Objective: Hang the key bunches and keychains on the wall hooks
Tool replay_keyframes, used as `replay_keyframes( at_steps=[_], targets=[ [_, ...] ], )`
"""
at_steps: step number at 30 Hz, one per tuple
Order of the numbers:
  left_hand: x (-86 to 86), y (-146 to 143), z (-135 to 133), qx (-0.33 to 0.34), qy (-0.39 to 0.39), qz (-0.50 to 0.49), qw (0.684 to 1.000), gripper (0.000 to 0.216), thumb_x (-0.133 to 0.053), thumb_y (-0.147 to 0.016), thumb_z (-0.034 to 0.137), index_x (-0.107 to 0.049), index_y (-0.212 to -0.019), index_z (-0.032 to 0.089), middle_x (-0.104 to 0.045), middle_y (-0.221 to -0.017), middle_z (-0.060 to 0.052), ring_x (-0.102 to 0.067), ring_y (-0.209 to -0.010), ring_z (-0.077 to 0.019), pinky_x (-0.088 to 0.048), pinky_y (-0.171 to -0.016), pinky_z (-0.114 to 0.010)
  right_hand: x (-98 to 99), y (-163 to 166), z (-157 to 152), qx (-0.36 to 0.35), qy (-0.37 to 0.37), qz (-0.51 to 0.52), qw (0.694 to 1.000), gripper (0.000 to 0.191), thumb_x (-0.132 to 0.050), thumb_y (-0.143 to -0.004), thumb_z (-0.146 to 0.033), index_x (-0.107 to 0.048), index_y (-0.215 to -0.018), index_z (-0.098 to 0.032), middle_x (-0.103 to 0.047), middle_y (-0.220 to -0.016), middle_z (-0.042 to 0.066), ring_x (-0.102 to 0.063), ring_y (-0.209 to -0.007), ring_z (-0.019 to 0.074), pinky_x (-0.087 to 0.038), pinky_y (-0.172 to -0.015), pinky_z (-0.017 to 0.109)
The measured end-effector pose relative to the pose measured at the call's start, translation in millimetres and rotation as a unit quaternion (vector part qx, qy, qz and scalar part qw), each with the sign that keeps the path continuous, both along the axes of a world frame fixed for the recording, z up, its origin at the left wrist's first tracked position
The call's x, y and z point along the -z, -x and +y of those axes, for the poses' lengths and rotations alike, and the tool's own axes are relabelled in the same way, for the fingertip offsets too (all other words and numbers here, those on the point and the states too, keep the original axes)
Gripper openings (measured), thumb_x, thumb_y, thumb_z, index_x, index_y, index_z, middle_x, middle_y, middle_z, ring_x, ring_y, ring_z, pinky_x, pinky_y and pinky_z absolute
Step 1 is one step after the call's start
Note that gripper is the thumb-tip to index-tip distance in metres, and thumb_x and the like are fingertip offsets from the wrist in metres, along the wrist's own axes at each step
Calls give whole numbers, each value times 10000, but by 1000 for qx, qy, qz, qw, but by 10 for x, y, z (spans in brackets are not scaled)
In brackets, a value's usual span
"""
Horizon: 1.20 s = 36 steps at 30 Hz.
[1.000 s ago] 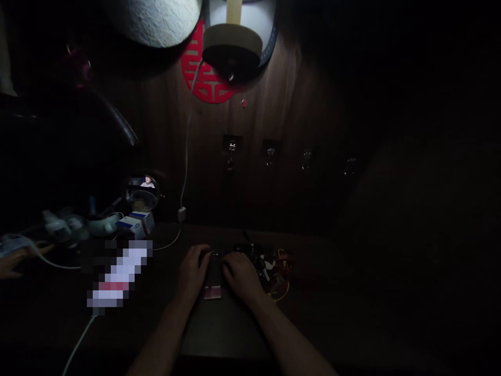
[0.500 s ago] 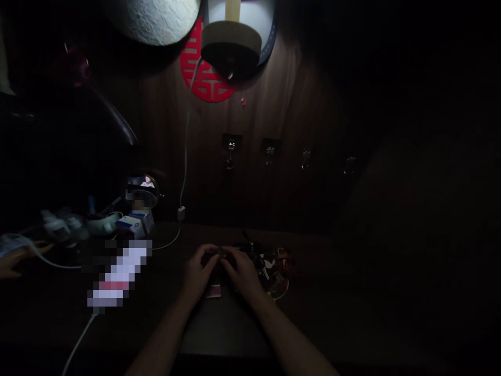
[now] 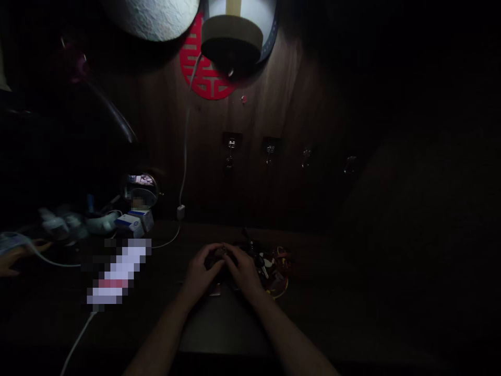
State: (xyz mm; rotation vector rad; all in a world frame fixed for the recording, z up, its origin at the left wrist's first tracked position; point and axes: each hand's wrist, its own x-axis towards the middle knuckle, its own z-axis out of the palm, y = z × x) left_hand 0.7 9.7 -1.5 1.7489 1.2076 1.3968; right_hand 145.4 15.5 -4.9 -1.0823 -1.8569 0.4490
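My left hand (image 3: pixel 200 272) and my right hand (image 3: pixel 243 270) meet over the dark tabletop, fingertips touching or nearly so. Their fingers curl round a small dark thing (image 3: pixel 221 251), too dim to name. Just beyond my right hand lies a jumbled heap of small items (image 3: pixel 270 263), with a key (image 3: pixel 265 270) and a yellow cord (image 3: pixel 282 292) in it. A small pinkish flat piece (image 3: pixel 215 293) rests on the table below my hands, partly covered by the left one.
At left, a glowing pixelated screen (image 3: pixel 117 274) has a white cable. Behind it stand white-and-blue boxes (image 3: pixel 131 223), a round mirror (image 3: pixel 141 189) and bottles (image 3: pixel 55 223). Another person's hand (image 3: pixel 18 261) is at the left edge. Hooks (image 3: pixel 231 143) and a lamp (image 3: pixel 231 39) are on the back panel.
My fingers have shifted round the small dark thing, and my left hand has opened into a wider curve. The pinkish piece is more covered now. The view has tilted slightly.
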Motion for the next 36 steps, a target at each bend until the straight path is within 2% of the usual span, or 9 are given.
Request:
replay_keyframes(
  at_steps=[4,8,18,25,32,36],
  targets=[
    [45,24,34,-10,-22,19,1000,337,-577,-697,190,-597,-1031,238,-660,-1043,-23,-603,-979,-182,-462,-883,-333,-14,-10,10,2,-9,32,999,314,-471,-875,-243,-581,-1169,-264,-646,-1111,43,-591,-1031,188,-456,-893,328],
    [30,59,36,-55,-29,17,998,200,-539,-762,284,-630,-930,227,-679,-955,-29,-619,-918,-187,-467,-856,-333,-12,-14,18,-7,-20,44,999,325,-484,-869,-237,-573,-1179,-275,-651,-1088,39,-600,-1011,188,-468,-878,323],
    [-68,59,-17,-129,16,-41,991,245,-520,-768,411,-641,-864,221,-692,-849,-17,-631,-821,-196,-481,-764,-303,-21,-25,29,12,-45,79,996,304,-492,-856,-225,-592,-1142,-253,-647,-1089,46,-591,-1027,184,-466,-878,315],
    [-89,68,8,-94,87,-140,982,263,-571,-712,433,-643,-789,193,-675,-786,-10,-621,-782,-189,-472,-716,-273,-46,-11,23,27,-14,121,992,255,-511,-834,-234,-617,-1066,-240,-675,-1036,24,-614,-988,182,-478,-851,300],
    [-53,62,47,-16,161,-266,950,311,-648,-663,461,-634,-755,164,-681,-745,-13,-642,-731,-180,-486,-689,-270,-55,3,21,9,11,124,992,205,-503,-834,-249,-626,-997,-230,-685,-953,13,-628,-917,169,-467,-812,273],
    [-65,50,34,2,180,-294,939,329,-673,-643,464,-633,-753,157,-701,-769,-31,-659,-734,-187,-496,-678,-272,-42,8,34,6,16,109,994,196,-489,-838,-238,-626,-978,-229,-682,-932,10,-624,-904,168,-461,-804,274]
  ],
)
